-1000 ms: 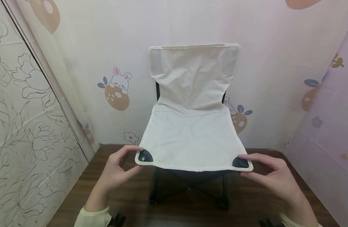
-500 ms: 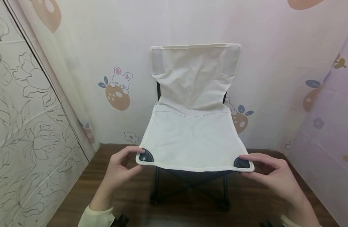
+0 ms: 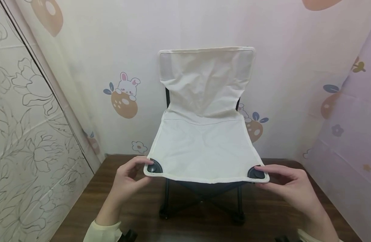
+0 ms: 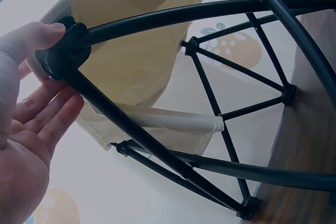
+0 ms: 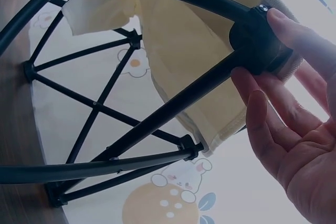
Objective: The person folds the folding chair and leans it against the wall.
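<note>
A folding camp chair (image 3: 205, 148) with a cream fabric seat and back stands unfolded on the wooden surface, facing me. My left hand (image 3: 129, 176) pinches the seat's front left corner, a finger on its dark corner patch (image 3: 154, 166). At the front right corner, my right hand (image 3: 286, 183) does the same over the other dark patch (image 3: 256, 172). From below, the left wrist view shows that thumb against the black corner joint (image 4: 65, 50) where the tubes meet. The right wrist view shows the right thumb and fingers around the matching joint (image 5: 254, 40).
Crossed black legs (image 3: 201, 201) stand under the seat on the brown wood top (image 3: 113, 208). Behind it hangs a pale curtain (image 3: 282, 67) with rabbit and fruit prints. A flower-patterned panel (image 3: 28, 134) closes off the left side, and pale cloth (image 3: 355, 134) hangs at the right.
Both hands keep their grip on the front corners and the chair stays put. Only the head view shifts slightly, and my left sleeve sits a little further right than a second ago.
</note>
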`<state>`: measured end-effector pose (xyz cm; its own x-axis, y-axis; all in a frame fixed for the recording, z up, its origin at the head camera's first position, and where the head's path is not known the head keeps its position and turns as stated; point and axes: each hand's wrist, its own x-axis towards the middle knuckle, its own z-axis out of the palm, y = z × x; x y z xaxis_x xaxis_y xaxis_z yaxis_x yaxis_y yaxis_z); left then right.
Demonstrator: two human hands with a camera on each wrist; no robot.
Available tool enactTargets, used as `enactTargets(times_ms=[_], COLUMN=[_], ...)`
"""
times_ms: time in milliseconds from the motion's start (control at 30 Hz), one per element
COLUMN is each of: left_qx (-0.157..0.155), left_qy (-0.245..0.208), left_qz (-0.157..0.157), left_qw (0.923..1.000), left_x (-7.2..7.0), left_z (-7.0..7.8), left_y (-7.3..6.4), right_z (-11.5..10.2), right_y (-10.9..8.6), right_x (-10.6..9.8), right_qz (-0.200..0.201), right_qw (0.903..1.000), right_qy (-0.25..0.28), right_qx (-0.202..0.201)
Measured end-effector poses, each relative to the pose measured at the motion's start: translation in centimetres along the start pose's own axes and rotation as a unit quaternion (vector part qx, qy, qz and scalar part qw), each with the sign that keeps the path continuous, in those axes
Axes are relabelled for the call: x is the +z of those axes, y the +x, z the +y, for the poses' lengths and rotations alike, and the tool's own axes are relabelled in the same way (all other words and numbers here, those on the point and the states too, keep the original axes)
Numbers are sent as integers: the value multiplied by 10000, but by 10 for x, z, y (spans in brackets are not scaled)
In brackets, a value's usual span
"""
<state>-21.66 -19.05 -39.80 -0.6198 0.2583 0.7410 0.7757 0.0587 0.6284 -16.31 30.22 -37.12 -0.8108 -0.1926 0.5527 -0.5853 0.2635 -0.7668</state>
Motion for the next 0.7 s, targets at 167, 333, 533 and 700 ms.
enactTargets(times_ms=[167,333,533,700], left_qx=[12,5,15,20], left_qy=[-34,-30,-22,-32], left_qz=[33,76,84,108], left_qw=[10000,10000,10000,9999], left_x=[1,2,2,2], left_z=[1,2,3,5], left_y=[0,1,1,1], right_z=[0,-1,-2,-1], right_y=[0,1,0,0], right_x=[-1,0,1,2], right_qz=[-33,-48,-43,10], right_qw=[9998,9999,10000,9999], right_qy=[167,106,12,-29], right_qx=[-40,-18,67,108])
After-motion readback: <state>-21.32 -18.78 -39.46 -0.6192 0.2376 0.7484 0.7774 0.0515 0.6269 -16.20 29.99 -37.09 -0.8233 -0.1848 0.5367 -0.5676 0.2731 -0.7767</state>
